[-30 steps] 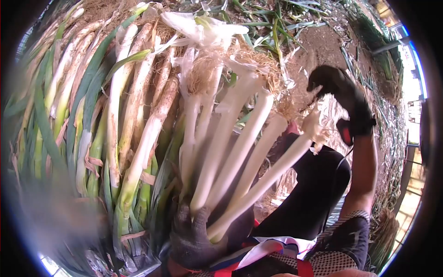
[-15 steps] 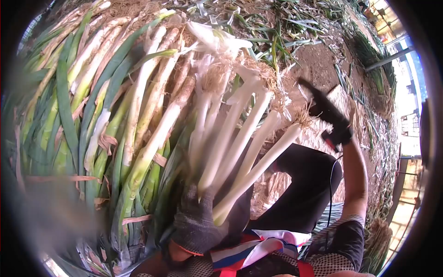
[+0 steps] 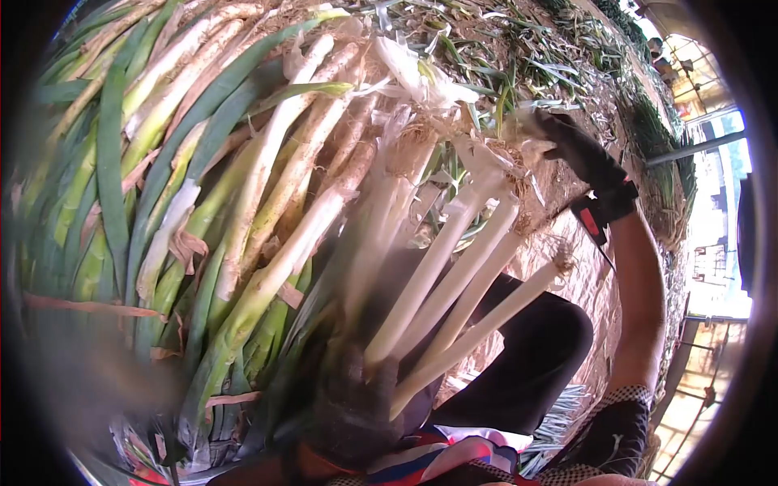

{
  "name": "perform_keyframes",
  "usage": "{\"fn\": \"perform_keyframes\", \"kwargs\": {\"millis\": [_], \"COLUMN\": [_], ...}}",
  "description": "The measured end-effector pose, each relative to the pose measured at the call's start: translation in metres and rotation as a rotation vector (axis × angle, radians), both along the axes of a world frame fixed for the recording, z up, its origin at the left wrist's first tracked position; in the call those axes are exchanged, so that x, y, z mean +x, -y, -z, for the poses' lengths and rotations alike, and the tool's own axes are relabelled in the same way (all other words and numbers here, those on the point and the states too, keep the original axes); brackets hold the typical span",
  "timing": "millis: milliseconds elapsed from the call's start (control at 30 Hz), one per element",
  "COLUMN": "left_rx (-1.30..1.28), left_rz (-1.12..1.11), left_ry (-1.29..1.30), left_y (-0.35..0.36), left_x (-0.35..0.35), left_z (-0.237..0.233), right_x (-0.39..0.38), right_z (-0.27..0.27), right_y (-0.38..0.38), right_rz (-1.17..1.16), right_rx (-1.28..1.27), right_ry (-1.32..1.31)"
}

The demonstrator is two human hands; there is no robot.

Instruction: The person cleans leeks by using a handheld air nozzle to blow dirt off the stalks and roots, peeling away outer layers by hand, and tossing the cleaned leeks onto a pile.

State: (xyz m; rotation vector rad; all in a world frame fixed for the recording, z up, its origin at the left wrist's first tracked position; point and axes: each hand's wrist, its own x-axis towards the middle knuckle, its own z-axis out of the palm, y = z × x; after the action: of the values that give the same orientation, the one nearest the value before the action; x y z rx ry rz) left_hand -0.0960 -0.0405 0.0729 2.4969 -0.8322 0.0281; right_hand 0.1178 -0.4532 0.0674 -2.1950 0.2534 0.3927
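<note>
My left hand, in a dark knit glove, is wrapped round the lower ends of several long green onions. Their white stems fan upward and to the right, roots at the top. My right hand, also in a dark glove, is raised to the upper right, beyond the root ends. Its fingers are curled, with a pale blurred piece at the fingertips that I cannot make out. A red and black device sits at the right wrist.
A thick heap of unpeeled green onions, with soil on the stems, lies along the left. Leaf scraps cover the ground at the back. My bent knee is at lower right. A metal pole crosses at right.
My right hand has moved up, and its outstretched finger is now curled, with a pale piece at the tips. The held onions have shifted slightly right and down in view.
</note>
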Motion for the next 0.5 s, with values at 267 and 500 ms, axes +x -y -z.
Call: {"fn": "perform_keyframes", "kwargs": {"millis": [267,500], "left_rx": [-0.058,-0.009], "left_rz": [0.024,-0.008], "left_ry": [-0.239,-0.185], "left_y": [-0.011,-0.014], "left_x": [-0.009,-0.019], "left_z": [0.016,0.023], "right_x": [0.054,0.092], "right_z": [0.028,-0.034], "right_y": [-0.07,0.071], "right_rz": [-0.464,-0.156], "right_rx": [-0.99,-1.237], "right_ry": [0.334,0.337]}}
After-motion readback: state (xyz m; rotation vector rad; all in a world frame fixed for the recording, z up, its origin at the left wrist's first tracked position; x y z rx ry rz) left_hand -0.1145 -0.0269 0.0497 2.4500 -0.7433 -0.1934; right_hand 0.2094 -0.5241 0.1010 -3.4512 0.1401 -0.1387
